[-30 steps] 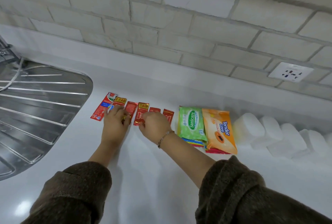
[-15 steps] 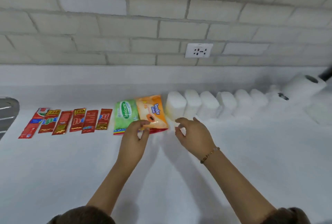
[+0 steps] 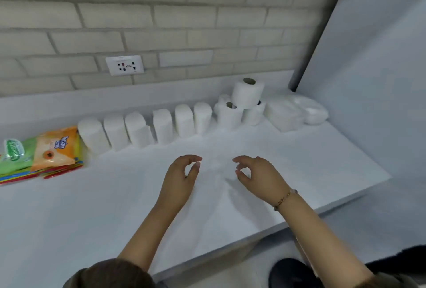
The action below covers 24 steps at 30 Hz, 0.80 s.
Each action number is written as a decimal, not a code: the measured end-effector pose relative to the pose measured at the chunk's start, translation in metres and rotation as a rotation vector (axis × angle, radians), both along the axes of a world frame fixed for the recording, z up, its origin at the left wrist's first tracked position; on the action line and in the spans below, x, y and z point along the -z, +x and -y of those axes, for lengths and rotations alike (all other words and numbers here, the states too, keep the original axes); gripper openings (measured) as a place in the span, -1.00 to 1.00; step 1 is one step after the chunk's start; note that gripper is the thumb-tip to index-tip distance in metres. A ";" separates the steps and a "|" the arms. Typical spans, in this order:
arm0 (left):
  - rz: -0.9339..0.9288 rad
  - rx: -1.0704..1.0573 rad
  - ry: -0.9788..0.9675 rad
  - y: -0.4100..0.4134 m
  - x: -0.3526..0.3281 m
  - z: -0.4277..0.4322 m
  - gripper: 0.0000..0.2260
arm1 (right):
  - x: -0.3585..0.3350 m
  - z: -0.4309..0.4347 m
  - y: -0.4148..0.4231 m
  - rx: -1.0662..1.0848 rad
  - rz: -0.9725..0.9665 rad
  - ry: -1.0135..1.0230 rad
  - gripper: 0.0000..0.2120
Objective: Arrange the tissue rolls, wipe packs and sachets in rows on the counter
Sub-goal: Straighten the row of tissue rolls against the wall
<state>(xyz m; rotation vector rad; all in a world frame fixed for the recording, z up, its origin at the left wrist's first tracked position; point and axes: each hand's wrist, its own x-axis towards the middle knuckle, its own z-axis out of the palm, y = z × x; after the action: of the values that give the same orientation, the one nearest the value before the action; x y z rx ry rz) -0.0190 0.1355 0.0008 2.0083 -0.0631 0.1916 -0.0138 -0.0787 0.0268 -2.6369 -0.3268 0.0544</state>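
Note:
Several white tissue rolls (image 3: 162,126) lie in a row along the back of the white counter (image 3: 92,207). To their right, three rolls stand in a small pile, one roll (image 3: 247,92) on top. A green wipe pack (image 3: 15,156) and an orange wipe pack (image 3: 56,149) lie at the far left on more coloured packs. My left hand (image 3: 182,177) and my right hand (image 3: 258,174) hover over the bare middle of the counter, fingers curled apart, both holding nothing. The sachets are out of view.
Clear-wrapped white packs (image 3: 295,112) sit at the back right corner. A wall socket (image 3: 125,65) is set in the brick wall above the rolls. The counter's edge (image 3: 345,200) runs diagonally at the right, beside a grey wall.
The view has swung right, so the sachets have left the frame. Both hands have moved right, away from the wipe packs, to in front of the tissue rolls.

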 end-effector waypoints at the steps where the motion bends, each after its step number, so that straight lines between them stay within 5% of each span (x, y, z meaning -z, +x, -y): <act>1: 0.004 0.020 0.013 0.002 -0.002 0.016 -0.86 | -0.002 0.016 0.001 0.005 0.007 -0.005 -0.67; 14: 0.022 0.129 0.118 0.106 -0.010 0.159 -0.85 | 0.010 0.171 0.107 0.102 0.059 0.006 -0.66; 24: -0.030 0.245 0.133 0.212 -0.004 0.251 -0.83 | 0.014 0.264 0.207 0.198 0.011 -0.170 -0.54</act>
<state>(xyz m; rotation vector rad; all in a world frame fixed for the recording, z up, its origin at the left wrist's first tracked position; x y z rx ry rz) 0.1930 -0.1157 0.0052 2.1135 -0.3082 0.0005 0.1928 -0.3426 0.0128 -2.8248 -0.0656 0.0032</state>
